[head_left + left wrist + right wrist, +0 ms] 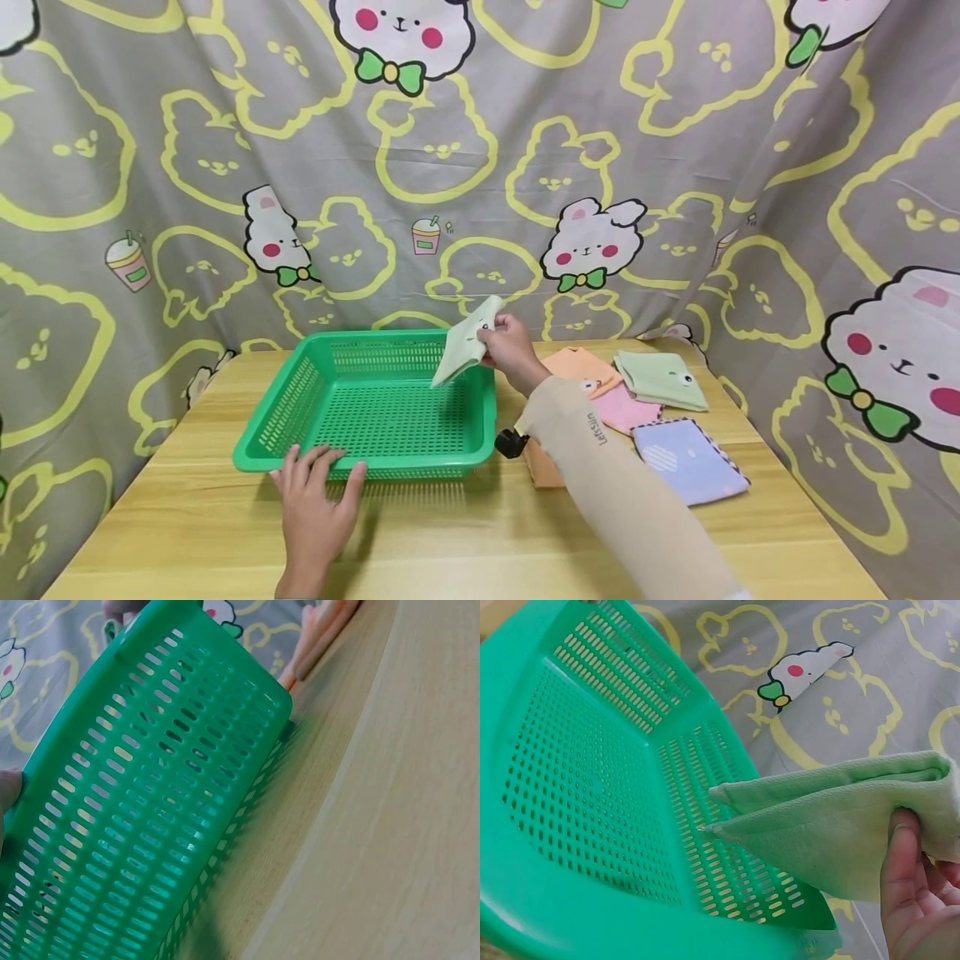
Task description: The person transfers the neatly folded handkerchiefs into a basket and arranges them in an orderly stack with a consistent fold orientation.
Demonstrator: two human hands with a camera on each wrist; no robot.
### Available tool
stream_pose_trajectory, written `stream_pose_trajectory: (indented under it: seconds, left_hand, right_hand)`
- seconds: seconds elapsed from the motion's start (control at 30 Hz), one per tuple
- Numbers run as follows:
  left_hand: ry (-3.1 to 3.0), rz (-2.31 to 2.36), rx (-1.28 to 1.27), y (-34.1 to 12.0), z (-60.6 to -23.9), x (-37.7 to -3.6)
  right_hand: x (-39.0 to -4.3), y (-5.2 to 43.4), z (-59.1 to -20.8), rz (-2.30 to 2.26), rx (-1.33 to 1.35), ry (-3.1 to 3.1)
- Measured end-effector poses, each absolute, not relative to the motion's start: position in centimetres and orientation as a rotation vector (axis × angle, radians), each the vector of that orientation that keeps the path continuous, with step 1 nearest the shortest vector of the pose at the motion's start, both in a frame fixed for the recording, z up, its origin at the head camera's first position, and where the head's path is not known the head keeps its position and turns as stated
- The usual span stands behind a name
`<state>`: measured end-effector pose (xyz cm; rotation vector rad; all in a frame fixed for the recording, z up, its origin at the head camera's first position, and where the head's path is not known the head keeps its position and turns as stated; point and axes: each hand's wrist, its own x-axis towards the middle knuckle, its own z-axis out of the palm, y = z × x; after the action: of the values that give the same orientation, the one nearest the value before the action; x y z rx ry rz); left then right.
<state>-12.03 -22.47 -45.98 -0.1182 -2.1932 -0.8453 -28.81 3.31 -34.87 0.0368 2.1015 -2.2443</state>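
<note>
- The right hand [510,348] pinches a folded light green cloth [467,342] between the thumb and the other fingers. In the right wrist view the thumb [901,859] lies flat on the cloth.
- The cloth is in the air, above the right rear corner of the green basket [292,400]. Its lower corner hangs down inside the rim, and it does not touch the basket floor.
- The left hand [315,500] rests on the near rim of the basket. Its fingers are straight and a little spread, and the fingertips lie on the rim.
- The basket stands on the wooden table [450,550], left of the middle, and nothing lies inside it.
- To the right of the basket more folded cloths lie on the table: an orange one [581,371], a pink one [626,410], another green one [663,379] and a blue one [686,458].
- A sheet with cartoon rabbits [480,167] hangs behind the table.
</note>
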Motion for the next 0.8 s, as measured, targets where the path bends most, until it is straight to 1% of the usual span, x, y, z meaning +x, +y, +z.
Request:
stream_pose_trajectory:
  seconds: [0.5,0.8]
  left_hand:
    - [-2.196,-0.847,-0.11,-22.6,-46.4,-11.8]
    - [-2.187,-0.84,-0.127,-22.6,-46.2,-12.1]
  right_hand:
    - [-28.4,2.2,-36.0,-2.192,0.025,2.106]
    - [-28.3,1.7,-35.8,-2.203,0.031,2.059]
